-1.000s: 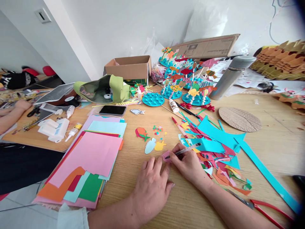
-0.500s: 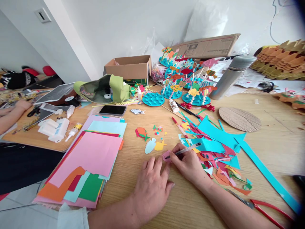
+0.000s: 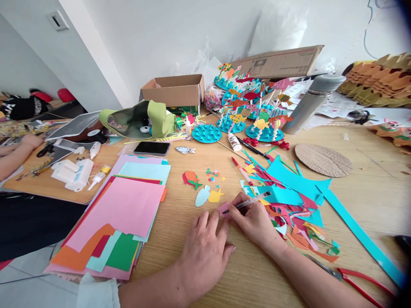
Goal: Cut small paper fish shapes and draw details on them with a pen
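Okay — firm contact, thin margin

I read the right hand (image 3: 253, 220) clenching a clear pen (image 3: 248, 202), its tip on a pink paper scrap (image 3: 224, 209). The left hand (image 3: 204, 256) sits just beside the scrap, fingers spread and pressing, not grasping. If they lift, the scrap could slide and the tip skid — or the cut-paper heap (image 3: 289, 222) just right of the scrap could snag the wrist.

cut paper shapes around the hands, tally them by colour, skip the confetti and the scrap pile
orange and red cut-out: 1
pale blue cut-out: 1
yellow cut-out: 1
pink cut-out under the pen in the right hand: 1
total: 4
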`<action>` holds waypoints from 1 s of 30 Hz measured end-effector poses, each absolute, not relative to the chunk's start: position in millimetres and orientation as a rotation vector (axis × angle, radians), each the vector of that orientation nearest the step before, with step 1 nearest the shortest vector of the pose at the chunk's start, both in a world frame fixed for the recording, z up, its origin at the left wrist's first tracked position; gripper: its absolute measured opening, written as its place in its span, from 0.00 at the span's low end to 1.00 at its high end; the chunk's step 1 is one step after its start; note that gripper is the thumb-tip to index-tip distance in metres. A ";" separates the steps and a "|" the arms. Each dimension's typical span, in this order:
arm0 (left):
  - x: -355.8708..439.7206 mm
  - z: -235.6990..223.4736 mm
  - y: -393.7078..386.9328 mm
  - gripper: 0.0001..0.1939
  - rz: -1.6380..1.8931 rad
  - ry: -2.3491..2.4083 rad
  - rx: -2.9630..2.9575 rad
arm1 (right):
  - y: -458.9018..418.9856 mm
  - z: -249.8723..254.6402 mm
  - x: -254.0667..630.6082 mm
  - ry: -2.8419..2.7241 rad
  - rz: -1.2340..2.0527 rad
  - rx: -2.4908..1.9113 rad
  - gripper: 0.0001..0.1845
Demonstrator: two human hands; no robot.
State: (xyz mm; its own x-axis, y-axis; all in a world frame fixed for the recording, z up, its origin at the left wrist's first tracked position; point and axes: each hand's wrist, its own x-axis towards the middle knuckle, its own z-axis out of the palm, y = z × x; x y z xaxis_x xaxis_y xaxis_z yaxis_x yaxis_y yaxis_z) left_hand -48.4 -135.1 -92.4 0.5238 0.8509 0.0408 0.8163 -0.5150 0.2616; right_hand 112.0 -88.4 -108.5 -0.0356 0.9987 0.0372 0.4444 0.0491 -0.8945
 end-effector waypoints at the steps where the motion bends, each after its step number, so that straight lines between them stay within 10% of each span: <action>1: -48.4 -92.4 -135.2 0.26 0.242 1.418 2.552 | -88.3 -108.7 112.0 -1.586 0.931 -1.494 0.07; 30: -48.5 -93.9 -137.6 0.27 0.231 1.414 2.550 | -89.1 -108.9 112.7 -1.575 0.989 -1.480 0.07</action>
State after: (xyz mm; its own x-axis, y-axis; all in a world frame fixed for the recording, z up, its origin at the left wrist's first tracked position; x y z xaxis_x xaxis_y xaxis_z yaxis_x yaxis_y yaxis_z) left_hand -48.5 -137.6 -93.9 0.5260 0.8499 0.0321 0.8159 -0.5150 0.2629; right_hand 112.7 -89.1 -108.9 -0.0541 0.9985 0.0128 0.4221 0.0345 -0.9059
